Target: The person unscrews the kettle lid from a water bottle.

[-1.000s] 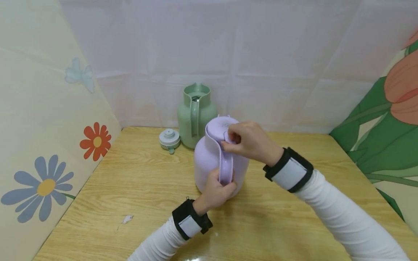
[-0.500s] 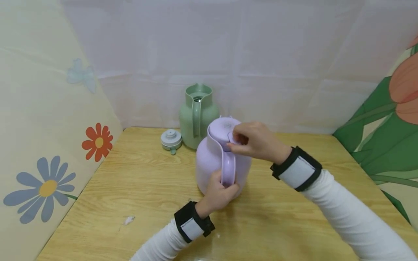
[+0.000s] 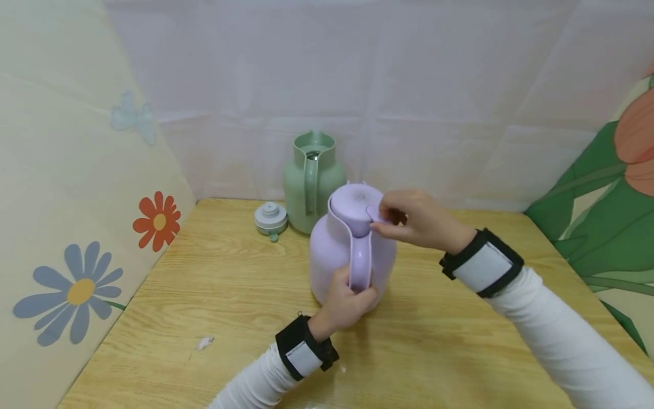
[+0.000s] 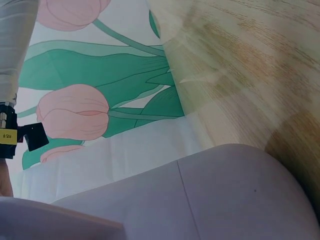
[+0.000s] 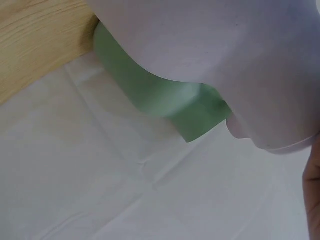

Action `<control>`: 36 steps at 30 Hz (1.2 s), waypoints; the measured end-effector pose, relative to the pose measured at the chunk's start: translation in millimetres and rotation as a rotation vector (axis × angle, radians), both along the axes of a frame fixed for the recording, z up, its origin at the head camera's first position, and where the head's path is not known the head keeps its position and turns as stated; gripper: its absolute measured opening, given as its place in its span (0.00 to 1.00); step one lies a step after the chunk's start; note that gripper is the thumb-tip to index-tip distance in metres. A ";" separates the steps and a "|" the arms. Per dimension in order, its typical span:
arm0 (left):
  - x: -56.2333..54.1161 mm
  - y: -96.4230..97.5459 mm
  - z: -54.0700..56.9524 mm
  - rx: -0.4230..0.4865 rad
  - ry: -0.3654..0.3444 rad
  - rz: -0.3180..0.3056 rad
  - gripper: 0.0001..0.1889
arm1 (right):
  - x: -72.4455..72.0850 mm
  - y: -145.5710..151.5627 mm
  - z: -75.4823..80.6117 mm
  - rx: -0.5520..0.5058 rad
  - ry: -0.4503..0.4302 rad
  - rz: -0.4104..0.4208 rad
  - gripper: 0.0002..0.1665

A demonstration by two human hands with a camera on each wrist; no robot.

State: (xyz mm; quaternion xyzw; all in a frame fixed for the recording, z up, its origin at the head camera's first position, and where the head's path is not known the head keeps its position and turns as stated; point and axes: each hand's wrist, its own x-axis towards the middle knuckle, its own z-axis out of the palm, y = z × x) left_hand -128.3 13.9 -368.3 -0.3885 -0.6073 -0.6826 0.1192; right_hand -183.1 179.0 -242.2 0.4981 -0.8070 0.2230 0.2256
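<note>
- Surface (image 3: pixel 230 284): wood-grained, with a creased pale backdrop (image 3: pixel 434 96) beyond its far edge.
- Lilac jug (image 3: pixel 327 255): upright at mid-surface, handle facing me.
- Green jug (image 3: pixel 327 187): upright, farther back and slightly left of the lilac one; mouth uncovered, handle also toward me. Lilac jug overlaps it in the head view; cannot tell whether they touch.
- My right hand (image 3: pixel 421 221): thumb and fingers together, pinching the tab of the lilac lid (image 3: pixel 353 200) at its right edge.
- My left hand (image 3: pixel 344 304): clamped round the lower part of the lilac handle (image 3: pixel 361 264).
- Lilac lid: sits inside the jug's collar.
- Grey lid (image 3: pixel 271 216): on the surface just left of the green jug, green tab pointing near.
- White mark (image 3: pixel 205 342): small, near left.
</note>
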 end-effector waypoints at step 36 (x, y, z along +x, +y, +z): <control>3.2 0.9 3.5 -0.001 -0.087 0.000 0.03 | 1.2 1.9 41.4 0.245 -0.238 -0.449 0.06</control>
